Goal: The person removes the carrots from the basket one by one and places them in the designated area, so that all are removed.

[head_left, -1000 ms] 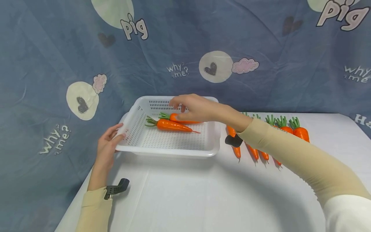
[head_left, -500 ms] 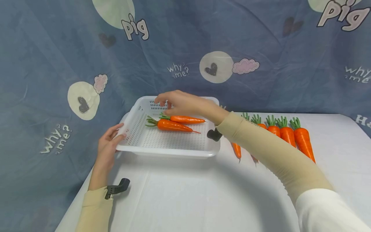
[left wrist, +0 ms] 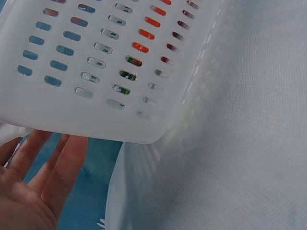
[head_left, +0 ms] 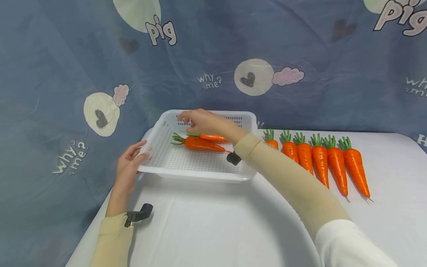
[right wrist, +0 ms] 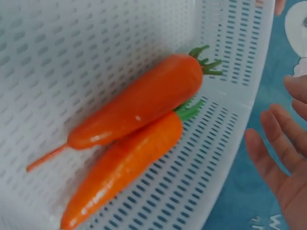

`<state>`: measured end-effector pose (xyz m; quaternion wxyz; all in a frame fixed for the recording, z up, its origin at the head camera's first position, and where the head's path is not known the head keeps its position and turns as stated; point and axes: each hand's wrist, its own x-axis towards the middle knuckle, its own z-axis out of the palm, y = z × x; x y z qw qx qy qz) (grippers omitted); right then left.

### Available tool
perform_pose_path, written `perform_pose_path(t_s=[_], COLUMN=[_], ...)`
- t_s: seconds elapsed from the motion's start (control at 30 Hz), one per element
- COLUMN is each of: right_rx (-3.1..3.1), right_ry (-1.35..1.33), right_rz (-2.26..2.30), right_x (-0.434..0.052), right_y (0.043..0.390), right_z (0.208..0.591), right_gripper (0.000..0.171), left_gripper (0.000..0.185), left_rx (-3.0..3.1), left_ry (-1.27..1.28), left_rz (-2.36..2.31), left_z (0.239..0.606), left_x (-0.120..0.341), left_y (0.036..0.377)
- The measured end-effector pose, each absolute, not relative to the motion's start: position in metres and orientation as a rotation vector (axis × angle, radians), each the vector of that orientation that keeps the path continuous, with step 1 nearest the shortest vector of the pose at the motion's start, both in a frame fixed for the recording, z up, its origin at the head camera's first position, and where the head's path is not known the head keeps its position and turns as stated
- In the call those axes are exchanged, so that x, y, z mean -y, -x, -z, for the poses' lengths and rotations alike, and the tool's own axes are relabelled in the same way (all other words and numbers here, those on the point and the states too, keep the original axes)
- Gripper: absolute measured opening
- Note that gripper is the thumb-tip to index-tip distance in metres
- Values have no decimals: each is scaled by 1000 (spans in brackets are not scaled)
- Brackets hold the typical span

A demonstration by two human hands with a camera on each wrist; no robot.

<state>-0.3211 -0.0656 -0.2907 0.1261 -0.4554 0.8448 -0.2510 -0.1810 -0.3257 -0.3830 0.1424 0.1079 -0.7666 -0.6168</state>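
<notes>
A white perforated plastic basket [head_left: 197,175] stands on the table with two orange carrots inside, side by side. The front carrot [head_left: 203,144] has its green stub of leaves toward the left; the back carrot [head_left: 215,138] is partly covered by my right arm in the head view. My left hand [head_left: 128,165] grips the basket's left rim, thumb over it and fingers underneath. Over the back of the basket hovers my right hand [head_left: 205,122], fingers loosely bent and holding nothing. In the right wrist view its fingers [right wrist: 268,158] appear beyond the basket's rim, apart from both carrots.
Right of the basket, several carrots [head_left: 337,170] lie in a row on the white table [head_left: 207,222], leaves toward the back; my right sleeve [head_left: 290,178] crosses in front of some. A blue printed cloth [head_left: 186,55] hangs behind and at left.
My right hand has moved left across the basket, its sleeve uncovering more of the carrot row. The left hand keeps its grip on the rim. The head view has shifted slightly.
</notes>
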Motion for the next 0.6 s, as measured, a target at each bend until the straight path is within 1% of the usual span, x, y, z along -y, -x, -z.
perform_pose_path(t_s=[0.3, 0.6], right_rx=[-2395, -2385], right_ry=[1243, 1200], right_rz=[904, 790], right_x=[71, 68], right_y=[334, 342], right_z=[327, 343], right_gripper=[47, 42], left_gripper=[48, 48], left_rx=[2202, 2227], left_ry=[-327, -319], left_rz=[1792, 1760], left_z=[383, 385], left_x=[325, 326], left_y=[181, 182])
